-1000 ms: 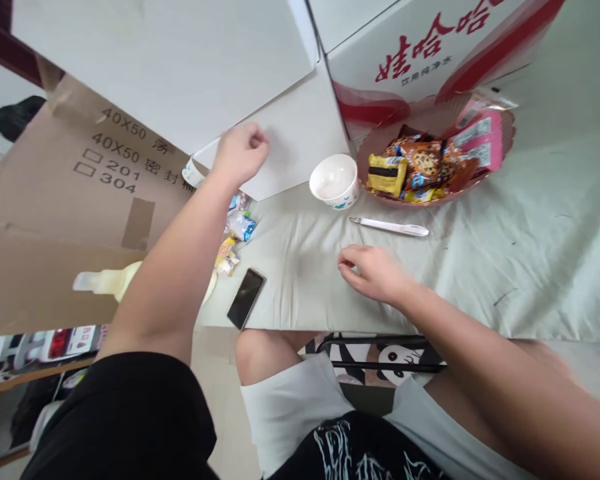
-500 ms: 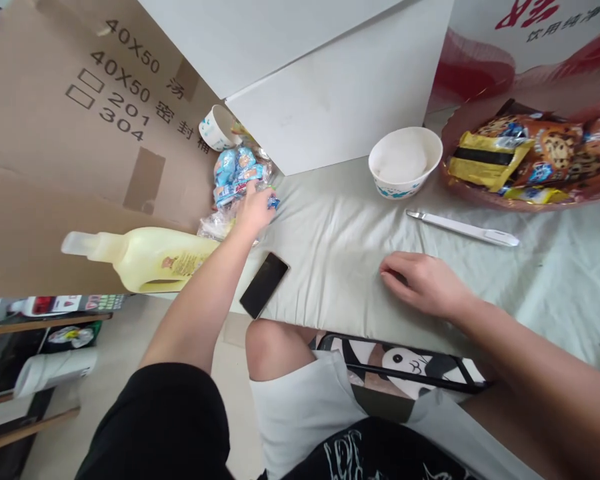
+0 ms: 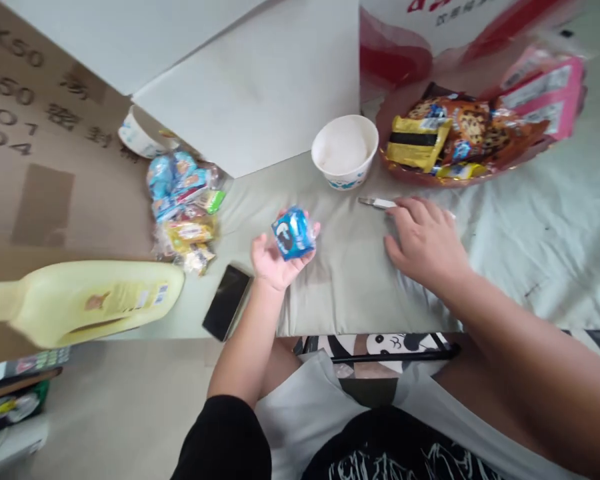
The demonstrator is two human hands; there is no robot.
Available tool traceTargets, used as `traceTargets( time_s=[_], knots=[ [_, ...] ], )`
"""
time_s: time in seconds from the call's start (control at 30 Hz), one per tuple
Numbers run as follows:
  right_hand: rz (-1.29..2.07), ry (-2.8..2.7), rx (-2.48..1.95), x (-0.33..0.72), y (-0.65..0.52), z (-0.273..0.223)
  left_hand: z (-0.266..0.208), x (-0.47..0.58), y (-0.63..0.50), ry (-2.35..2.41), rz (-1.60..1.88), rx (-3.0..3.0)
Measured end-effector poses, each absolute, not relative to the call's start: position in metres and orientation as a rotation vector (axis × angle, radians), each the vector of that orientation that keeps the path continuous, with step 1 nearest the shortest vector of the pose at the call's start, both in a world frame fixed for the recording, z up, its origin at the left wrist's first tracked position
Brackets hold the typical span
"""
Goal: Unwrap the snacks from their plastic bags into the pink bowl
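Observation:
On the upturned palm of my left hand (image 3: pixel 275 263) rests a small blue snack packet (image 3: pixel 294 233), its fingers curled around the wrapper above the cloth. My right hand (image 3: pixel 427 240) lies palm down over a slim white utility knife (image 3: pixel 375 202), fingers across its handle and the thumb apart. The knife's metal tip shows on the left; most of its handle is hidden. Just beyond the knife stands a white paper bowl (image 3: pixel 345 153) with a blue pattern.
A reddish bowl (image 3: pixel 480 179) of wrapped snacks stands back right. Several snack packets (image 3: pixel 187 200) and a tipped paper bowl (image 3: pixel 143 137) lie left, near a yellow bottle (image 3: pixel 105 300) and a phone (image 3: pixel 227 301). Cardboard (image 3: pixel 45 180) and white boxes (image 3: pixel 280 87) border the table.
My left hand has come away from the snack pile toward the middle with the blue packet, palm turned up. My right hand has moved forward onto the knife. The view has shifted right.

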State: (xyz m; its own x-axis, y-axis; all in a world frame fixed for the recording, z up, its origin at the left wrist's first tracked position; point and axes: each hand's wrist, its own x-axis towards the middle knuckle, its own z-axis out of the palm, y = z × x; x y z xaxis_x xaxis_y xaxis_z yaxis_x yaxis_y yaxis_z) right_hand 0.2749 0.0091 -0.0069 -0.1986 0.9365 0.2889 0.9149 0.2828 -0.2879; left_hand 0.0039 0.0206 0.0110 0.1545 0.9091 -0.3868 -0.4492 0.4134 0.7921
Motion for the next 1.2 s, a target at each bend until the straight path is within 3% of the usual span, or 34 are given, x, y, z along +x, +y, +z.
traceTargets(
  time_s=[0.2,0.6,0.93,1.2],
  knots=[
    [0.116,-2.178,-1.774,0.27,0.015,-0.009,0.003,-0.009,0.021,0.946,1.014,0.403],
    [0.248,-2.107,-1.29,0.243,0.012,-0.014,0.01,-0.009,0.019,0.904,0.914,0.293],
    [0.403,-1.929,-1.157,0.246,0.006,0.005,-0.001,0.014,0.014,1.04,0.959,0.634],
    [0.435,-2.286,-1.101,0.25,0.006,-0.001,-0.004,0.017,0.012,0.968,0.868,0.841]
  ],
)
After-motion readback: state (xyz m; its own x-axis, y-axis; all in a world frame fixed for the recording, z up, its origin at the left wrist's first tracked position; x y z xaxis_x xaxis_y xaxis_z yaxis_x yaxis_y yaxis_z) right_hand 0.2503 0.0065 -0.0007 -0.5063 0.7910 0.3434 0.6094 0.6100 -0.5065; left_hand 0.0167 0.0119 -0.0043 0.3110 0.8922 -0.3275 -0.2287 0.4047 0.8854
